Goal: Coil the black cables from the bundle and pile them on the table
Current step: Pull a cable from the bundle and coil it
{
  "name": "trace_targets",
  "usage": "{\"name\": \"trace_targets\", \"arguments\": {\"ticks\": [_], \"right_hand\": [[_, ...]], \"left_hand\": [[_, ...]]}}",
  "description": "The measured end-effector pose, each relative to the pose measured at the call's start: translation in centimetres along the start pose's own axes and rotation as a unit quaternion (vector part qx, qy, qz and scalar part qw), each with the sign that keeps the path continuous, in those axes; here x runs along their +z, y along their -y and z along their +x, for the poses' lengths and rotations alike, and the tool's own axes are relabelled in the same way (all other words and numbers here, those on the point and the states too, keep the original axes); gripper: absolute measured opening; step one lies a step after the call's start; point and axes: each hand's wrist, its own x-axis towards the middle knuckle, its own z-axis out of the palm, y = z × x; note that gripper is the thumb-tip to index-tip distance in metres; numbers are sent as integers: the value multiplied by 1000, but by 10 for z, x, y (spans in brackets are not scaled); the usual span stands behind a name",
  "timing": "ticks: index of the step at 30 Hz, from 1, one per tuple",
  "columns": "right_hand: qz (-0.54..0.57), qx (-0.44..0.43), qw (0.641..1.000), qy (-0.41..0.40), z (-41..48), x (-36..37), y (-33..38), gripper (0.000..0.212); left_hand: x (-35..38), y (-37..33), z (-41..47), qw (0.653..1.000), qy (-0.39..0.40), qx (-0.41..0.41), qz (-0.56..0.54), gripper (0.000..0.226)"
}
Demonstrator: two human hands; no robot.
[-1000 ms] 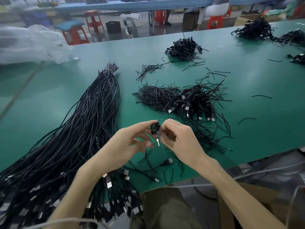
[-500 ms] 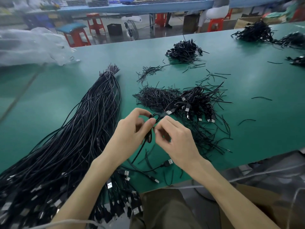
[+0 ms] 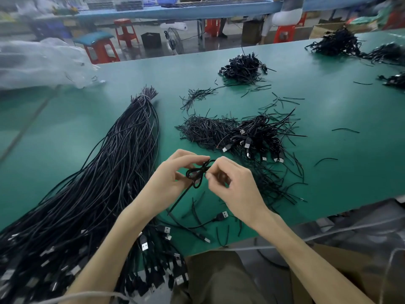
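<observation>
A long bundle of black cables (image 3: pixel 105 172) lies on the green table (image 3: pixel 328 119) at the left, its USB plugs toward me. Between my hands hangs one black cable (image 3: pixel 198 174) bent into small loops, its tail trailing down to the table. My left hand (image 3: pixel 168 178) pinches the loops from the left. From the right, my right hand (image 3: pixel 232 183) pinches the same cable at its top. Just beyond my hands sits a pile of coiled cables (image 3: pixel 260 137) with USB plugs showing.
A heap of short black ties (image 3: pixel 203 130) lies left of the coiled pile. More cable piles (image 3: pixel 243 68) sit farther back and at the far right (image 3: pixel 335 43). Loose ties are scattered around. A clear plastic bag (image 3: pixel 39 62) lies at far left. The table's near edge runs below my wrists.
My hands have risen slightly from the table. The tight little coil of a second ago has opened into wider loops, and a tail of cable now hangs below my left hand.
</observation>
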Motion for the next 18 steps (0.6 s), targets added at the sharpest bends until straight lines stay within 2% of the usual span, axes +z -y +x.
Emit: {"name": "trace_targets", "arguments": {"ticks": [4,6,9,10,14,16,18], "right_hand": [[47,35,998,9,0,3,-1,20],[48,35,998,18,-1,4,0,21],[21,18,999,16,-1,2,1,20],[-7,4,1000,15,-1,0,0,21],[-174,-90,981,11,-5,-5,1,15],[-261,-153,953,-20,-6,-5,3,18],[-324,-211,921,-42,-6,-4,4,21]], "left_hand": [[-1,1,0,998,26,24,55,73],[1,2,1,999,24,2,26,58],[2,5,2,998,14,-53,26,20],[2,5,1,996,17,-68,47,13],[6,0,2,991,32,-84,101,17],[9,-5,4,991,17,-110,67,16],[10,-9,7,985,22,-170,-14,23]]}}
